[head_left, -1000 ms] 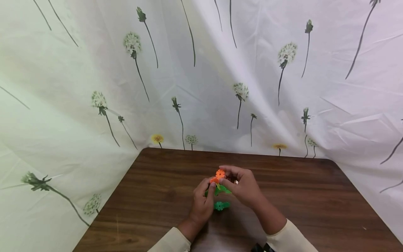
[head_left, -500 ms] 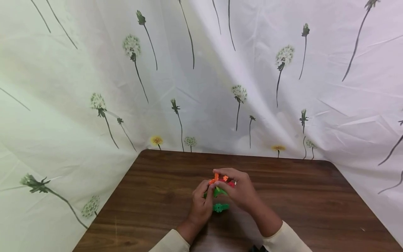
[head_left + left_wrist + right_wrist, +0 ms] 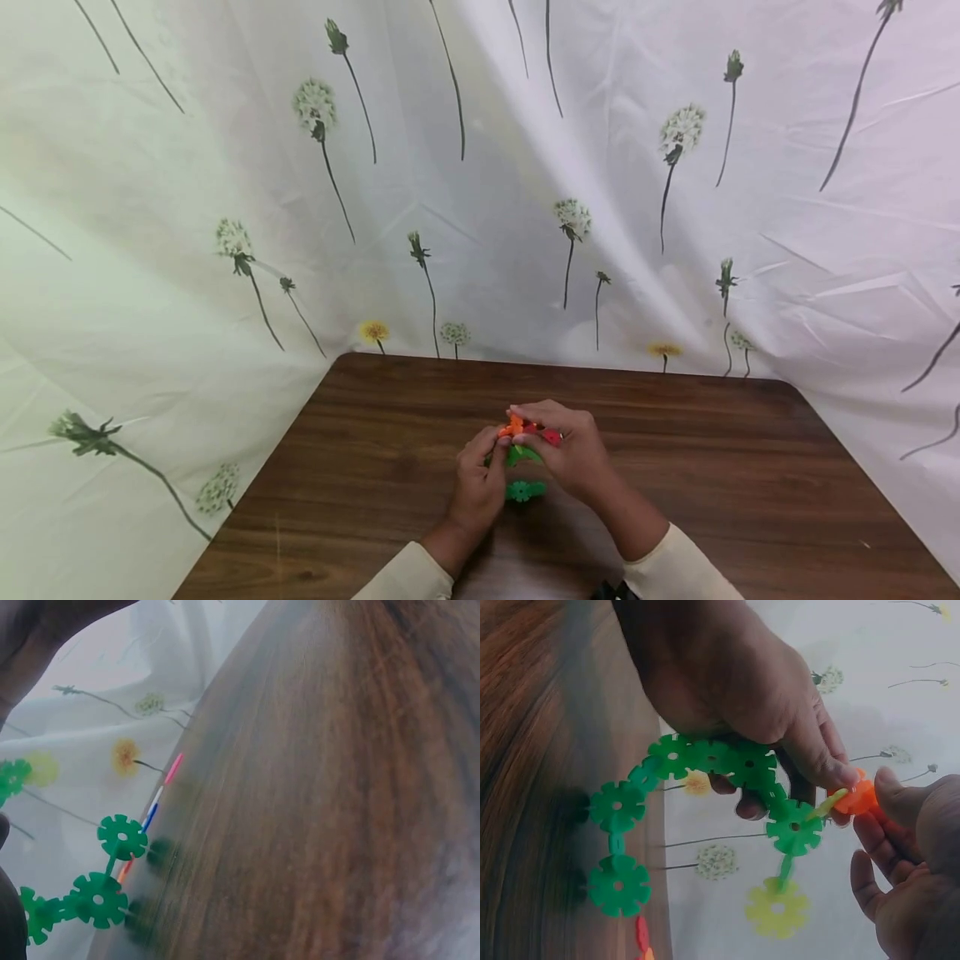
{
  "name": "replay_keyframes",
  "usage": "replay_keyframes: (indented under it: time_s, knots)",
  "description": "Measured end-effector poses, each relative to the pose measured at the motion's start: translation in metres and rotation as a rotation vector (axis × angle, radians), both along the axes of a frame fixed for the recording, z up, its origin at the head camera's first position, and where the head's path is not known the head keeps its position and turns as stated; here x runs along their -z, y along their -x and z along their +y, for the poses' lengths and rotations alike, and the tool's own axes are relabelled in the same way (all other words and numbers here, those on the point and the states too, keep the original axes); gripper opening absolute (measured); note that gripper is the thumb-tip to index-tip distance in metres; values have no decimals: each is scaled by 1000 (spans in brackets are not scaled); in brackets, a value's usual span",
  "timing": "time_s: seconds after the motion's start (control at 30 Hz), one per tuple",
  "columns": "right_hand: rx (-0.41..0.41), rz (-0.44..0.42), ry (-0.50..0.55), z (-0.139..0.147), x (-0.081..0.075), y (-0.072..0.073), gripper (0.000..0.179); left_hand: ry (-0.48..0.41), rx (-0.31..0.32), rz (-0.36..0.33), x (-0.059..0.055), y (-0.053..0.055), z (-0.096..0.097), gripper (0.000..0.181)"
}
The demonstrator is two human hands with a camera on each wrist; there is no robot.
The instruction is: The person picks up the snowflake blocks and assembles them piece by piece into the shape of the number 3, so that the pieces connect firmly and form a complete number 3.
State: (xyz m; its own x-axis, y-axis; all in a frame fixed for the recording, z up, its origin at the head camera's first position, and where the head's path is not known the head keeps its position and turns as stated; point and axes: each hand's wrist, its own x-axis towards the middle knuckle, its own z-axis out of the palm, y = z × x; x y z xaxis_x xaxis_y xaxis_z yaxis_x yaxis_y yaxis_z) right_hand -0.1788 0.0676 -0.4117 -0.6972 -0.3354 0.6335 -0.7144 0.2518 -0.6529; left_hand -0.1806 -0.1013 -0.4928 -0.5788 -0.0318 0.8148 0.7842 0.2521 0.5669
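Observation:
My left hand (image 3: 480, 479) grips a chain of green interlocking snowflake discs (image 3: 795, 826) and pinches an orange disc (image 3: 857, 799) with thumb and fingers. The chain curves down to the table, with a yellow disc (image 3: 778, 907) on a branch and a yellow-green piece (image 3: 829, 804) beside the orange. My right hand (image 3: 573, 446) pinches orange at the same joint, its thumb and fingers right against the left fingertips. In the head view an upright orange disc (image 3: 517, 423) shows between the hands. Fingers hide part of the joint.
Red or pink discs (image 3: 552, 437) show beyond the right fingers. Pink (image 3: 174, 768), white, blue (image 3: 151, 817) and orange pieces lie low along the tabletop (image 3: 315, 825). A flower-printed white cloth (image 3: 495, 250) stands behind the table. Something black (image 3: 615, 591) shows at the bottom edge.
The upper orange disc has turned from facing the head camera and lowered slightly between the fingers. Red pieces have come into view behind the right hand, which has shifted slightly left.

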Motion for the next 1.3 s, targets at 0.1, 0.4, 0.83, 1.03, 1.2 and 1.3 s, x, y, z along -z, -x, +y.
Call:
replay_keyframes:
  time_s: [0.1, 0.4, 0.83, 1.03, 1.2, 1.3]
  knots:
    - [5, 17, -2, 0, 2, 1, 43, 5, -9, -10, 1, 1, 0, 26]
    - [11, 13, -31, 1, 5, 5, 42, 29, -9, -47, -1, -2, -2, 24]
    - [-73, 15, 13, 0, 7, 10, 33, 8, -5, -183, -10, -4, -1, 25]
    - [-81, -10, -7, 2, 4, 12, 38, -24, -49, -187, -15, -1, 4, 26]
    - [-84, -41, -58, 6, 0, 10, 45, -42, -45, -154, -14, 2, 4, 27]
    - [-67, -43, -78, 8, 0, 12, 50, -44, -48, -157, -15, 2, 3, 29]
